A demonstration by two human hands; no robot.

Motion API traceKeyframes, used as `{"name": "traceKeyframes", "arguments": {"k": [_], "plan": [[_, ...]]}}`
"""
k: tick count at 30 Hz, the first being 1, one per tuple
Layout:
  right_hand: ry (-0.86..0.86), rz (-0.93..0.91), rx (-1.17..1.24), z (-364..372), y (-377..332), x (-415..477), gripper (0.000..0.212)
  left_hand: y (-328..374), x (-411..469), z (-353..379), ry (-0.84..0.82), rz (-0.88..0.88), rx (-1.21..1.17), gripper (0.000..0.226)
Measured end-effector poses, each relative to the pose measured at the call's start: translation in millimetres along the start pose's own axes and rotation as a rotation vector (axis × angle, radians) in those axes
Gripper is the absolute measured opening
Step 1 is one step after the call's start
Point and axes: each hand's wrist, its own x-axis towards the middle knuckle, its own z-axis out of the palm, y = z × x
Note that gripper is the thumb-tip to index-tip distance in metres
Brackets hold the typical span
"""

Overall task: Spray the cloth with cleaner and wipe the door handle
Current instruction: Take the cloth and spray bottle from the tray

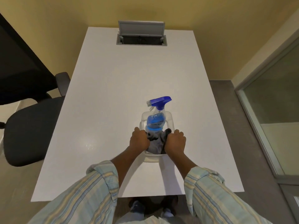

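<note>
both hands (139, 139) (176, 142) grip bin (171, 118) holding spray bottle (156, 120), cloth (155, 147)

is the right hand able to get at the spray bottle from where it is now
Probably yes. The right hand grips the clear tub's right edge, and the spray bottle stands upright in that tub just beyond it, with nothing between. The hand would have to let go of the rim first.

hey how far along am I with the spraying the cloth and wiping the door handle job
Barely begun. Nothing looks done: the spray bottle stands upright in the clear bin on the white table, and the dark cloth lies bunched in the bin. In hand: your left hand and right hand are gripping the bin's sides. Left: take out the cloth, spray it, wipe the handle; no door handle is in view.
</note>
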Motion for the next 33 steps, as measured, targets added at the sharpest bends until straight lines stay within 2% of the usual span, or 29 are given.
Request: {"name": "traceKeyframes", "arguments": {"k": [4, 7, 13, 16, 21, 27, 31, 33], "plan": [[-0.007, 0.058, 0.130, -3.6, 0.9, -3.9, 0.022, 0.2, -2.7, 0.0, 0.048, -0.018, -0.080, 0.038], [-0.009, 0.146, 0.341, -9.1, 3.6, -8.9, 0.023, 0.0, -5.3, -2.7, 0.097, -0.042, -0.182, 0.035], [-0.025, 0.203, 0.661, -23.3, 10.5, -15.9, 0.030, -5.8, -9.3, -7.2, 0.120, -0.054, -0.303, 0.019], [-0.063, 0.220, 0.762, -29.1, 15.2, -16.9, 0.030, -5.8, -13.3, -10.1, 0.092, -0.103, -0.390, 0.022], [-0.095, 0.189, 0.765, -39.5, 23.5, -14.3, 0.028, 1.2, -19.1, -16.8, 0.038, -0.148, -0.456, 0.026], [-0.122, 0.175, 0.838, -59.2, 39.2, -9.3, 0.041, 8.5, -26.8, -24.8, 0.013, -0.237, -0.547, 0.028], [-0.180, 0.192, 0.982, -77.3, 51.2, -9.9, 0.032, 10.6, -31.2, -35.8, -0.048, -0.427, -0.794, 0.032], [-0.244, 0.205, 1.119, -87.4, 57.9, -14.1, 0.026, 7.7, -39.0, -42.8, -0.112, -0.478, -0.932, 0.024]]}}
